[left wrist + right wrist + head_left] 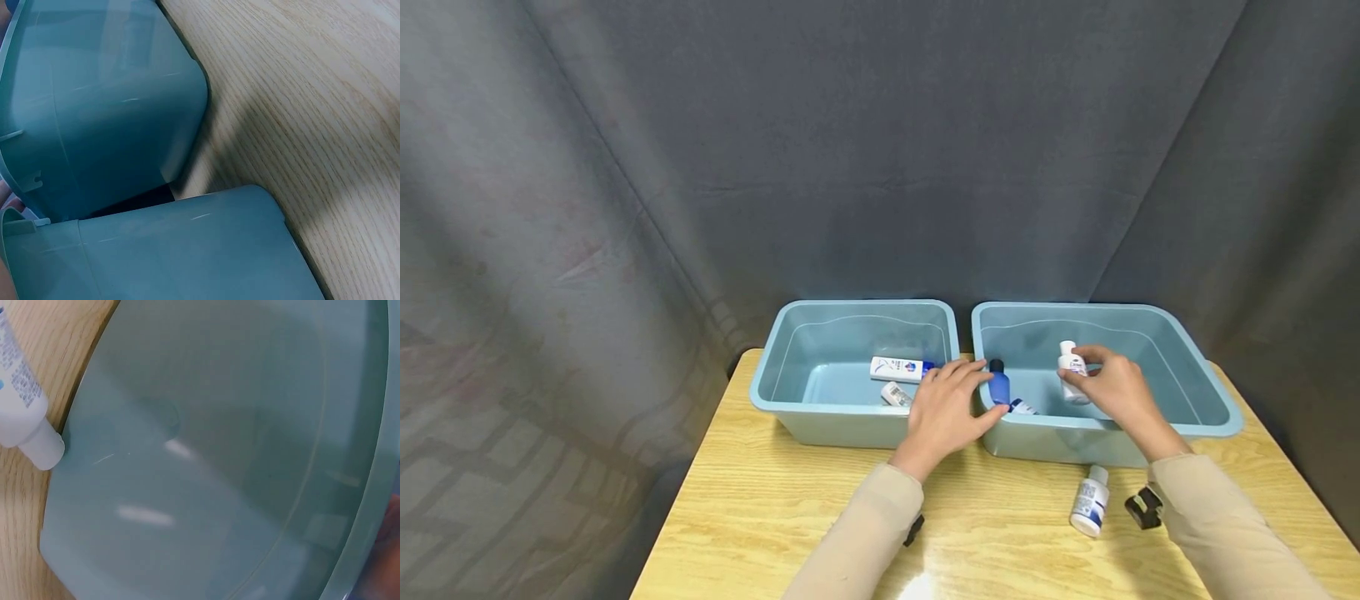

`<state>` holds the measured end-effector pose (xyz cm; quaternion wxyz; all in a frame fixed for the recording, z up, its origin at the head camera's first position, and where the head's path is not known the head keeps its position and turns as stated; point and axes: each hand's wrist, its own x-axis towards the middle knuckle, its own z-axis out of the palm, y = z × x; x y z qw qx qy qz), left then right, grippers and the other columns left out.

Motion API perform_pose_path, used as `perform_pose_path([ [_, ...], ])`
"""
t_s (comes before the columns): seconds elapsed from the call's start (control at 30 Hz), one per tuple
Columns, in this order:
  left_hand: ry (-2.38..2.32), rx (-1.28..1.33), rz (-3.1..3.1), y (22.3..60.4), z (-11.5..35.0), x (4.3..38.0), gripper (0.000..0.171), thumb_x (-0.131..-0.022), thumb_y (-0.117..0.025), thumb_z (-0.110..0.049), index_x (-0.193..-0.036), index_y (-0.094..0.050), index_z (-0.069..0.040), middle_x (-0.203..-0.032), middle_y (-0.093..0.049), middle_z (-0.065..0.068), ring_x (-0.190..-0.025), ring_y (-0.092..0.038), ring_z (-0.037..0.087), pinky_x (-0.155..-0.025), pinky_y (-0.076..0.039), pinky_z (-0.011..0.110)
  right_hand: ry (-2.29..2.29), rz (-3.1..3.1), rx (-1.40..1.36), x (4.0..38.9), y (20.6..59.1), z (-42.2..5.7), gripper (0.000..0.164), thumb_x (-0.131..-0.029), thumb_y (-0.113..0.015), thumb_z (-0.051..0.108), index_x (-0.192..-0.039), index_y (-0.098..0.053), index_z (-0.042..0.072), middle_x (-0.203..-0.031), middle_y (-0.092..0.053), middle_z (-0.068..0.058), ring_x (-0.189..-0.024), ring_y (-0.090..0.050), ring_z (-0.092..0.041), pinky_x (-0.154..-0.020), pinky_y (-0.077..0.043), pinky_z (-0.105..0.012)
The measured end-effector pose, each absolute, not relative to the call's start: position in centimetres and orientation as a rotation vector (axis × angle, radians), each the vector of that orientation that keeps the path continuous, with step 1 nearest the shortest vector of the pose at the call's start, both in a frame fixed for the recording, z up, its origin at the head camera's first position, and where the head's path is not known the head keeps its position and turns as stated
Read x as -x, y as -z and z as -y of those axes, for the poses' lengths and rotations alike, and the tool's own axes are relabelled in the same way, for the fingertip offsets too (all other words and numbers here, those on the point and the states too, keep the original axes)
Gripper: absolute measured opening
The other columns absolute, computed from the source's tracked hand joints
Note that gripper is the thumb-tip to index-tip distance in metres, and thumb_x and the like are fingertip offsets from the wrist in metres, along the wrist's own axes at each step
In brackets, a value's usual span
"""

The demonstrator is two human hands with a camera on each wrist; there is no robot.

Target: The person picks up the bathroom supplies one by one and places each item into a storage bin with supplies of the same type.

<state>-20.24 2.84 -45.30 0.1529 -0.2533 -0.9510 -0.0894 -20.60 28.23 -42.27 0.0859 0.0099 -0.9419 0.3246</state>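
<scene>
My right hand [1112, 387] pinches a small white bottle [1074, 375] with a white cap, holding it upright over the right bin [1105, 423]. The left hand [949, 408] is spread over the neighbouring rims of the two bins, its thumb and fingertips at the near left corner of the right one. Close by those fingertips, a blue bottle with a black cap [998, 387] leans inside the right bin. A blue-and-white item [1022, 407] lies beside it, partly hidden by the rim. In the wrist views, only bits of the hands show at the edges.
The left bin [842, 409] holds a white bottle with a blue cap [897, 369] and a smaller white bottle [896, 394]. Another white bottle [1089, 502] lies on the wooden table [985, 533] before the right bin. A grey curtain [880, 167] hangs behind.
</scene>
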Motion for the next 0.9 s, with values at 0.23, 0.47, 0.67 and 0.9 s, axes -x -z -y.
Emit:
perform_pose_path([
  [0.23,0.273,0.718,2.721,45.34,-2.89,20.19,0.055,-0.091,-0.05,-0.068,-0.133,-0.062,-0.035,-0.145,-0.049,-0.017,-0.135,-0.041,0.009,-0.106,-0.039,0.037,-1.025,2.838,0.003,21.08,42.33,-28.58,0.055,-0.09,-0.074,0.025,-0.126,-0.056,-0.013,-0.12,-0.06,-0.035,-0.101,-0.062,-0.049,-0.067,-0.05,-0.041],
  [0.47,0.258,0.722,2.719,45.35,-3.02,20.16,0.057,-0.092,-0.047,-0.07,-0.134,-0.062,-0.035,-0.146,-0.049,-0.017,-0.135,-0.041,0.008,-0.105,-0.039,0.037,-1.069,2.868,0.042,21.3,42.37,-28.85,0.059,-0.091,-0.072,0.029,-0.129,-0.054,-0.013,-0.122,-0.059,-0.035,-0.105,-0.059,-0.049,-0.072,-0.049,-0.044],
  [0.67,0.252,0.725,2.724,45.25,-3.09,20.28,0.056,-0.091,-0.048,-0.069,-0.134,-0.061,-0.035,-0.146,-0.048,-0.017,-0.135,-0.04,0.008,-0.106,-0.038,0.036,-1.111,2.862,0.053,21.33,42.25,-28.77,0.058,-0.092,-0.07,0.029,-0.13,-0.054,-0.012,-0.124,-0.057,-0.037,-0.107,-0.057,-0.049,-0.078,-0.049,-0.052],
  [0.9,0.237,0.728,2.732,45.14,-3.03,20.31,0.057,-0.092,-0.046,-0.07,-0.135,-0.06,-0.036,-0.146,-0.048,-0.017,-0.135,-0.04,0.008,-0.106,-0.038,0.036,-1.126,2.849,0.072,21.4,42.32,-28.67,0.057,-0.093,-0.069,0.03,-0.13,-0.055,-0.011,-0.125,-0.057,-0.036,-0.111,-0.055,-0.05,-0.084,-0.047,-0.058],
])
